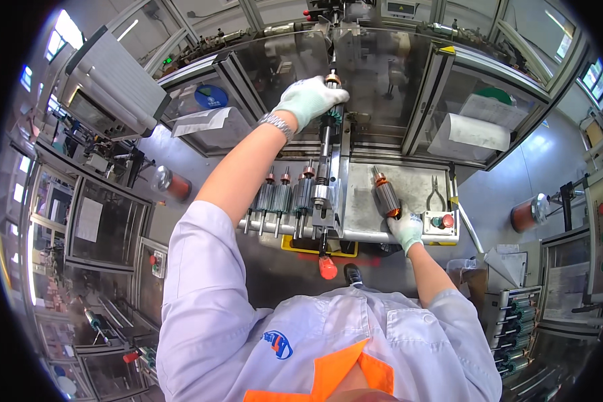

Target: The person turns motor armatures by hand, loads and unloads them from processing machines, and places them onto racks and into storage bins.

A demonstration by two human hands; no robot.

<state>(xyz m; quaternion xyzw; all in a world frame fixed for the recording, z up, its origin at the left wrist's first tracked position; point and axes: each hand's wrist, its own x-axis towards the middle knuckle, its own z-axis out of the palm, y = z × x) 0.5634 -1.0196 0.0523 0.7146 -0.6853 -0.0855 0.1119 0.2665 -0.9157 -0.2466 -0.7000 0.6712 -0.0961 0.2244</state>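
The gloved left hand (308, 99) is clenched around a motor rotor (331, 84) up at the machine's window. The right hand (407, 230) grasps another rotor (385, 199) lying on the metal surface (415, 191), near pliers (436, 196).

I see a grey floor (556, 167), glazed machine guards (382, 74) ahead, a metal bench (362, 214) below them, bright windows (63, 30) upper left, and cabinets (100, 221) at left.

Bright, even workshop light, window glare at upper left, strong fisheye bending and dark corners, centre sharp
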